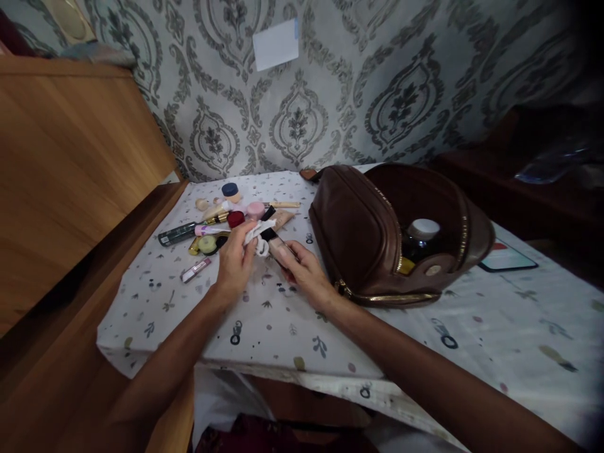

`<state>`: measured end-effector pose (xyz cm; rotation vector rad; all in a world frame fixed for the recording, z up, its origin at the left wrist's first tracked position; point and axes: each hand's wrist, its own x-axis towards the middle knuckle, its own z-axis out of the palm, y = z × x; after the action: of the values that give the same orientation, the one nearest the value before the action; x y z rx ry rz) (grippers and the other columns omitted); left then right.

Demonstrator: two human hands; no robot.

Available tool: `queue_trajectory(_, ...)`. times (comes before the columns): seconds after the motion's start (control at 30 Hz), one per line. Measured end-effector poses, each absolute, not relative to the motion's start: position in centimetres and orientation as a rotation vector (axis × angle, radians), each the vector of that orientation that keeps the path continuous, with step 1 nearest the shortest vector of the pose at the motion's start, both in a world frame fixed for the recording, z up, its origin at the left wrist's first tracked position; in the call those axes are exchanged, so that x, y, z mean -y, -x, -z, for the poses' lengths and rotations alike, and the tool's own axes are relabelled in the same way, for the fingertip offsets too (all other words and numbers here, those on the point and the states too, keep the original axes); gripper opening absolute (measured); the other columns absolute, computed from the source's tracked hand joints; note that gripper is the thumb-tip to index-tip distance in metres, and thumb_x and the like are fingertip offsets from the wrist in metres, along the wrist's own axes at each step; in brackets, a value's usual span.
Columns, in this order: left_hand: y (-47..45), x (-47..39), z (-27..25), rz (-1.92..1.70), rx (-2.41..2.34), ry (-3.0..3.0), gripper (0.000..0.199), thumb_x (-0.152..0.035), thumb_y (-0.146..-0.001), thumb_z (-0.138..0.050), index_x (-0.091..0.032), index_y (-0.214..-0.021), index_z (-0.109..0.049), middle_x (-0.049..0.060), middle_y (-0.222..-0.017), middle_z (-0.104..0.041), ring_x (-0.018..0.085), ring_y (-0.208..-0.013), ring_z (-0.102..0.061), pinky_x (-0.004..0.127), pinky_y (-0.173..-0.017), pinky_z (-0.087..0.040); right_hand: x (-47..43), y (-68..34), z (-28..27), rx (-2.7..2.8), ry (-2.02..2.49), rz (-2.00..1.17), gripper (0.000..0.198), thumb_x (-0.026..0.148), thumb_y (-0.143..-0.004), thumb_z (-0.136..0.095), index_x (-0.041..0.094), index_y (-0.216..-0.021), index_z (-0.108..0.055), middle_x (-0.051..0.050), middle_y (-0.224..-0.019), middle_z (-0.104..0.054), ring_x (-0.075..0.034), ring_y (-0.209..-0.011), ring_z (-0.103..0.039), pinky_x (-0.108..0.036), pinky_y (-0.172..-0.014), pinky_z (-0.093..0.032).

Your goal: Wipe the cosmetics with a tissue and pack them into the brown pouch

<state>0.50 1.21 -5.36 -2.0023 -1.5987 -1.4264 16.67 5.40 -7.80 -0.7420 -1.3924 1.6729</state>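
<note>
My left hand (232, 263) pinches a crumpled white wipe (261, 245) between thumb and fingers. In my right hand (307, 275) is a small cosmetic bottle (281, 250) with a black cap, tilted toward the left. The wipe is against or very near the cap; I cannot tell which. Just beyond and left of my hands lie several cosmetics: a dark green tube (177, 234), a red-lidded jar (236, 218), a pink round container (256, 210), a jar with a navy lid (230, 191) and a lip gloss tube (195, 270).
A brown leather bag (356, 229) stands unzipped to the right, with a white-capped container (423, 229) inside. Behind it lies a flat dark-edged object (512, 257). A wooden cabinet (80, 170) borders the left side. The patterned tablecloth (278, 343) covers the table up to the wall.
</note>
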Motion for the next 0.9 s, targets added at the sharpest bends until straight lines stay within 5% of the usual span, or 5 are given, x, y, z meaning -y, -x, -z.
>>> queue_trajectory(0.23,-1.7,-1.2,6.2,1.290,1.368,2.213,0.030,-0.017,-0.102,-0.040,-0.016,-0.126,-0.058,0.015,-0.135,-0.061,0.023,-0.133,-0.052,0.047,-0.110,-0.045,-5.7,-16.5,8.5,1.039,0.729,-1.876,0.054,0.074,-0.071,-0.067,0.024,-0.091,-0.060,0.005,-0.062,-0.053,-0.010,-0.049,-0.043,-0.022,-0.043,-0.024)
queue_trajectory(0.43,-3.3,-1.0,7.2,1.196,1.128,2.384,0.040,-0.009,-0.101,-0.037,-0.014,-0.139,-0.048,0.020,-0.138,-0.057,0.027,-0.139,-0.046,0.053,-0.111,-0.047,-6.3,-16.4,7.5,0.658,0.654,-2.040,0.039,0.060,-0.079,-0.070,0.022,-0.085,-0.064,0.004,-0.067,-0.065,-0.013,-0.060,-0.057,-0.024,-0.052,-0.043)
queue_trajectory(0.63,-4.3,-0.1,7.2,1.030,0.999,2.529,0.043,-0.007,-0.101,-0.034,-0.011,-0.143,-0.041,0.020,-0.139,-0.056,0.028,-0.143,-0.041,0.052,-0.111,-0.048,-6.4,-17.2,6.8,0.333,0.584,-2.260,0.040,0.056,-0.091,-0.059,0.020,-0.073,-0.063,0.005,-0.058,-0.063,-0.009,-0.053,-0.059,-0.019,-0.053,-0.049)
queue_trajectory(0.9,-4.4,0.1,6.7,1.032,0.925,2.543,0.041,-0.005,-0.099,-0.037,-0.009,-0.140,-0.045,0.019,-0.131,-0.060,0.027,-0.138,-0.046,0.050,-0.107,-0.053,-6.4,-17.9,7.0,0.344,0.524,-2.433,0.041,0.055,-0.078,-0.075,0.017,-0.069,-0.063,0.003,-0.057,-0.064,-0.009,-0.051,-0.058,-0.019,-0.051,-0.050)
